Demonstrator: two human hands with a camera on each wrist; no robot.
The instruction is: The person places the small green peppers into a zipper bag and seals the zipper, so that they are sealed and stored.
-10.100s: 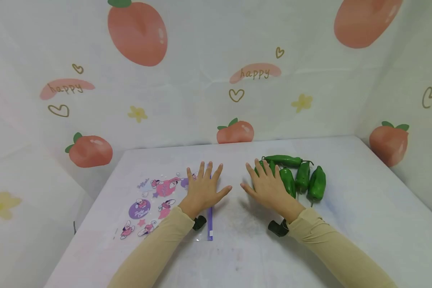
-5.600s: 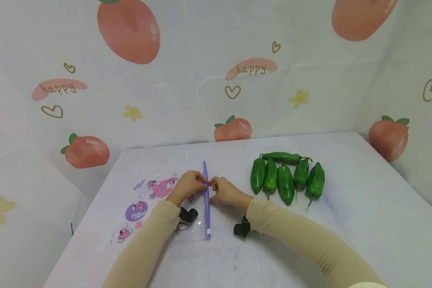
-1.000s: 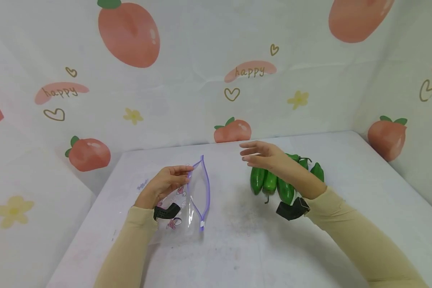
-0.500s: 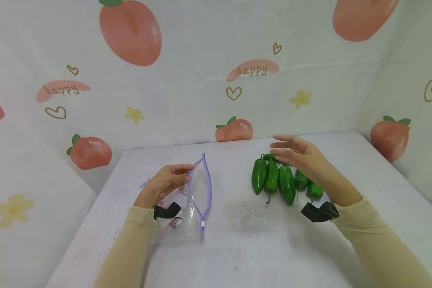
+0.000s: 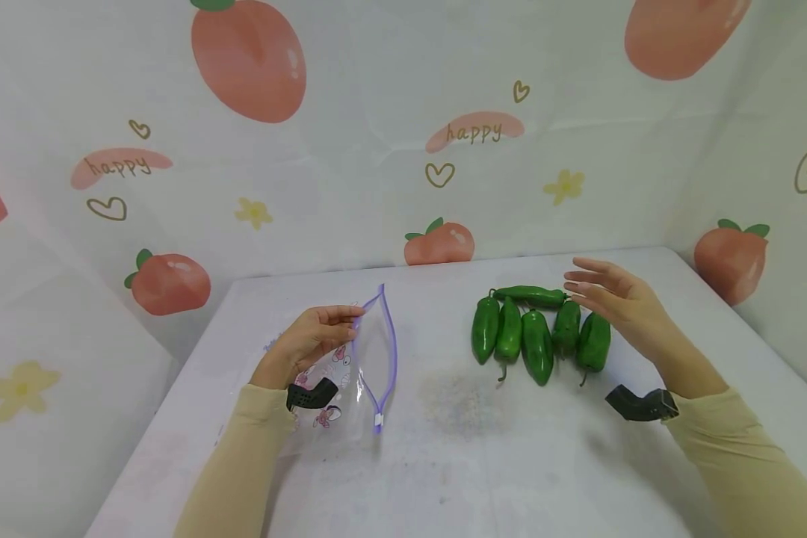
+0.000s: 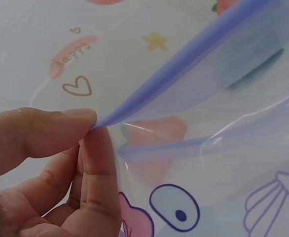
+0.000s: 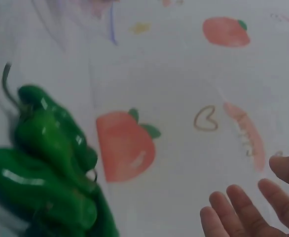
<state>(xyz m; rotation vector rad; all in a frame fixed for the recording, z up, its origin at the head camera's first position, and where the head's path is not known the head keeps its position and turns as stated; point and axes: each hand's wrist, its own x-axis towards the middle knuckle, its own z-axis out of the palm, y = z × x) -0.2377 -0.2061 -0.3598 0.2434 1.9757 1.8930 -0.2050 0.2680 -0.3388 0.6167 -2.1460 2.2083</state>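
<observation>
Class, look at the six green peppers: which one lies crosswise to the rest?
The slim green pepper at the back: it lies sideways across the tops of the other five peppers, which lie side by side.

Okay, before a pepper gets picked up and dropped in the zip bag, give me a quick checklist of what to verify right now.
1. Zip bag mouth open: ok, purple rim gapes.
2. Left hand pinches the bag's rim: ok, thumb and fingers clamp it.
3. Right hand free: ok, fingers straight, holding nothing.
4. Green peppers within reach: ok, right hand hovers beside them.
5. Bag big enough for all six: cannot tell.
</observation>
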